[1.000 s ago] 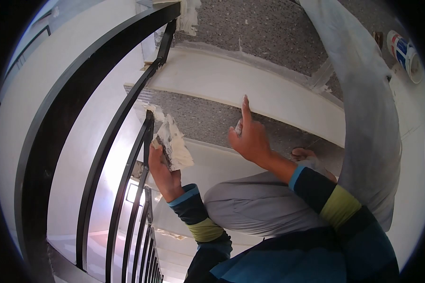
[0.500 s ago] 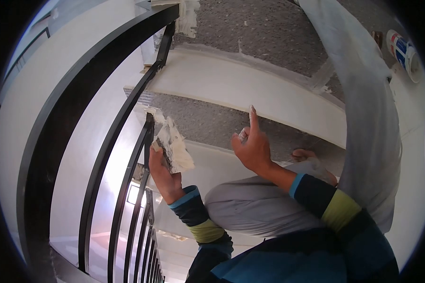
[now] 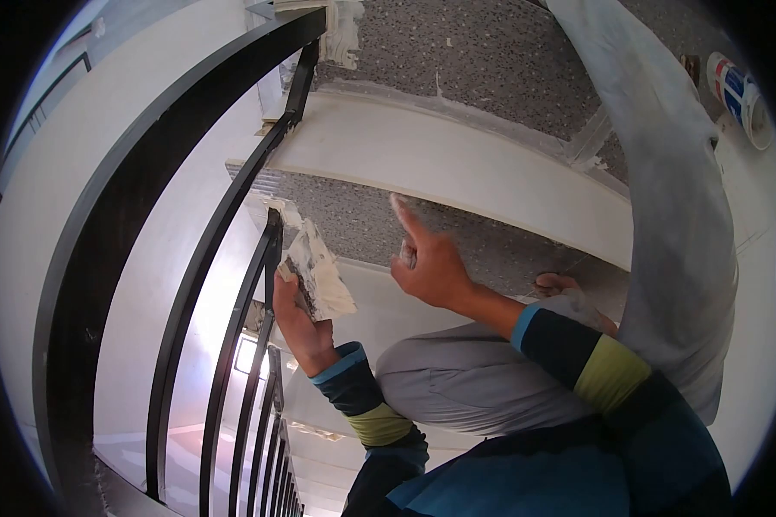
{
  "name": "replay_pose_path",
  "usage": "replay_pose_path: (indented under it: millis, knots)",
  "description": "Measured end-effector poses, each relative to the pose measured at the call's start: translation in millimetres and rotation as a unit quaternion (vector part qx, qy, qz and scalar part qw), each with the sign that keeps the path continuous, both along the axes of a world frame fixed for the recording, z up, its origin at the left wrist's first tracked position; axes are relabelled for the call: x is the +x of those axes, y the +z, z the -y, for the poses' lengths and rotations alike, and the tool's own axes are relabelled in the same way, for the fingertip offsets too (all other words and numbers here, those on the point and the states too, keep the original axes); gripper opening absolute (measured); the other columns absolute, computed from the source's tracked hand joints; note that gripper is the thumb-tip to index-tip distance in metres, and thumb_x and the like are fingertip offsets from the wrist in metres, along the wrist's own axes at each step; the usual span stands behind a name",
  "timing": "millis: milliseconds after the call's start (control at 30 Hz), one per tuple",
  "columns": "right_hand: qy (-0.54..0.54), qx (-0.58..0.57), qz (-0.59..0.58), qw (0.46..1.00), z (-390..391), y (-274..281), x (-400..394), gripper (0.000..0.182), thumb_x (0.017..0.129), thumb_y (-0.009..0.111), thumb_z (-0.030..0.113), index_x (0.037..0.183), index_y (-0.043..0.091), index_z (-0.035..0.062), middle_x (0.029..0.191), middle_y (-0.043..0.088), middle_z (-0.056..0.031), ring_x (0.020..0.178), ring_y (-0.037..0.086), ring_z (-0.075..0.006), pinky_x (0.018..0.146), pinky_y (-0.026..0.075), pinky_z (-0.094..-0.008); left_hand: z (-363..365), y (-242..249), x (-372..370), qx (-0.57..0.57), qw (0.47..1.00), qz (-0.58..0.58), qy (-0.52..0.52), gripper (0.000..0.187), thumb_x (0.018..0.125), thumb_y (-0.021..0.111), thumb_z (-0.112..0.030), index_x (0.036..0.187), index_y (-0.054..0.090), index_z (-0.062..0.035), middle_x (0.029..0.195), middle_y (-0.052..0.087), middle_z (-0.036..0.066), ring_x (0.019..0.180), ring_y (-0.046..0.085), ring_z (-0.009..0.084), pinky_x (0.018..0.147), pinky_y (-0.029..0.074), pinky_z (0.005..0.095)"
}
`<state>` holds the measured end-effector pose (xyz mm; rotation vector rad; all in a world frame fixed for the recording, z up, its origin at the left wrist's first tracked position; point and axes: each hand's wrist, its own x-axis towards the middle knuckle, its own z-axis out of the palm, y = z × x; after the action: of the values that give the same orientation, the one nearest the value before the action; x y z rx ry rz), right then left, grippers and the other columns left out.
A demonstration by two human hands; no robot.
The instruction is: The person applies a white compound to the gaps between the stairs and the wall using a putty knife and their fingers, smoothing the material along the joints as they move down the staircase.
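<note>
My left hand [image 3: 300,323] grips a flat board [image 3: 317,277] beside the black railing. Off-white paste is spread thickly over the board's face. To the right, over the speckled stair tread [image 3: 336,207], is my right hand [image 3: 431,265], with its index finger stretched toward the upper left. White paste coats that fingertip, and more of it shows near the thumb. The other fingers curl inward; no tool shows in this hand. The stretched finger is apart from both the board and the white riser [image 3: 457,168].
Black railing bars [image 3: 181,319] run down the left. Whitish paste [image 3: 343,34] marks the upper tread by a post. My bent knee [image 3: 431,370] and bare foot [image 3: 556,283] are on the stairs. A white and blue bucket [image 3: 737,99] lies tipped at the upper right.
My right hand has moved left toward the board, and its index finger now slants further left. My left hand and the board have barely moved.
</note>
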<state>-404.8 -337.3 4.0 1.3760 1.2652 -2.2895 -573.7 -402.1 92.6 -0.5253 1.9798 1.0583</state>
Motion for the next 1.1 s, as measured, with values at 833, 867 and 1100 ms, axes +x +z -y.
replay_pose_path:
  millis: [833, 867, 1100]
  knots:
    - [0.018, 0.022, 0.127, 0.992, -12, -1, -6, 0.080, 0.077, 0.059, 0.013, 0.141, 0.019, -0.0133, 0.056, 0.055, -0.0110, 0.050, 0.058, -0.0270, 0.051, 0.048, -0.0414, -2, 7, 2, -0.008, 0.999, -0.027, 0.015, 0.045, 0.090, 0.042, -0.016, 0.131, 0.042, 0.0024, 0.120, 0.055, 0.014, 0.105, 0.059, 0.0232, 0.086, 0.050, 0.0339]
    - [0.019, 0.021, 0.126, 0.992, -13, -1, -7, 0.080, 0.077, 0.059, 0.013, 0.141, 0.019, -0.0133, 0.056, 0.055, -0.0110, 0.050, 0.058, -0.0270, 0.051, 0.048, -0.0414, -1, 7, 1, -0.004, 1.000, -0.027, 0.012, 0.045, 0.090, 0.042, -0.016, 0.131, 0.042, 0.0023, 0.119, 0.056, 0.014, 0.105, 0.059, 0.0229, 0.086, 0.050, 0.0338]
    - [-0.017, 0.000, 0.105, 0.994, -12, -3, -23, 0.082, 0.073, 0.060, 0.010, 0.140, 0.020, -0.0146, 0.057, 0.054, -0.0108, 0.053, 0.059, -0.0266, 0.056, 0.048, -0.0381, 0, 5, -1, -0.024, 0.999, -0.023, 0.007, 0.045, 0.090, 0.041, -0.017, 0.131, 0.043, 0.0016, 0.117, 0.057, 0.013, 0.102, 0.060, 0.0224, 0.085, 0.050, 0.0332]
